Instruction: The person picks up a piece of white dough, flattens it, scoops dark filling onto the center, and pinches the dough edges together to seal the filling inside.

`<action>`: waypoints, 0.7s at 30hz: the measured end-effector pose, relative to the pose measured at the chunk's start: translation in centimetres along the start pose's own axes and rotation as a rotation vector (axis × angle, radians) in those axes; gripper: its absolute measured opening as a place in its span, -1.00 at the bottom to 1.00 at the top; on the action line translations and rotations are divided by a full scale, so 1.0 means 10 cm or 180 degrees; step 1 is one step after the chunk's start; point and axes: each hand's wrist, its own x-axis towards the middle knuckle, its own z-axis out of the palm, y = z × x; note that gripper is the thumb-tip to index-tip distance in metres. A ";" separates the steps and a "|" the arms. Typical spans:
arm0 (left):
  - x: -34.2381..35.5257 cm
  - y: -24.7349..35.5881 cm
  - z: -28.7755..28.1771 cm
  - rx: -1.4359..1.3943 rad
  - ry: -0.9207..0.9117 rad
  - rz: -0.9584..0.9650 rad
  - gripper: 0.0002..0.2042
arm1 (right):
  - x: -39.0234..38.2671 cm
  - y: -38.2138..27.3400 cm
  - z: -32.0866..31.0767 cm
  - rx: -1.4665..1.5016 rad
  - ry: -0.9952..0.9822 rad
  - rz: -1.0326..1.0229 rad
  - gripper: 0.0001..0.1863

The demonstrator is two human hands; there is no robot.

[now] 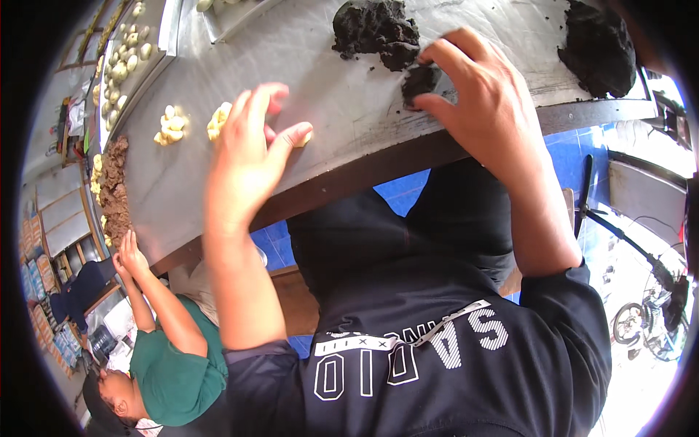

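Note:
On the metal table [167, 204], my left hand [251, 146] is over pale yellow dough pieces [218, 120], fingers loosely bent and apart; a small piece shows at its thumb tip. Another cluster of yellow pieces [170, 125] lies to its left. My right hand [480, 102] grips a small dark dough lump [419, 84] between thumb and fingers, just below a larger ragged black mass [375, 33]. A second black mass [597, 51] sits at the table's right end.
Trays of oval pale pieces [127, 65] stand at upper left, above brown crumbly dough [114, 182]. A co-worker in green [175, 364] works at lower left, hands by that dough. A bench [291, 298] is below; a bicycle [633, 320] stands at right.

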 end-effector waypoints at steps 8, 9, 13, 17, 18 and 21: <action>0.82 0.08 0.67 0.0572 0.2244 0.2621 -0.87 | 0.01 -0.12 0.05 0.0382 0.0066 0.0147 -0.70; 0.83 0.06 0.69 0.0169 0.2415 0.2451 -0.85 | -0.01 -0.02 0.04 0.0093 0.0166 0.0117 -0.71; 0.78 -0.02 0.75 0.0434 0.1907 0.2621 -0.88 | 0.06 0.14 0.12 0.0205 -0.0093 -0.0448 -0.68; 0.70 0.07 0.79 0.0586 0.1974 0.2610 -0.88 | 0.10 0.18 0.15 -0.0084 -0.0293 -0.0763 -0.75; 0.56 0.11 0.77 0.0753 0.1738 0.2856 -0.88 | 0.12 0.10 0.17 -0.0066 -0.0302 -0.0779 -0.75; 0.75 0.00 0.68 -0.1031 0.2117 0.1527 -0.82 | 0.21 -0.04 0.22 -0.0337 -0.0656 -0.0502 -0.70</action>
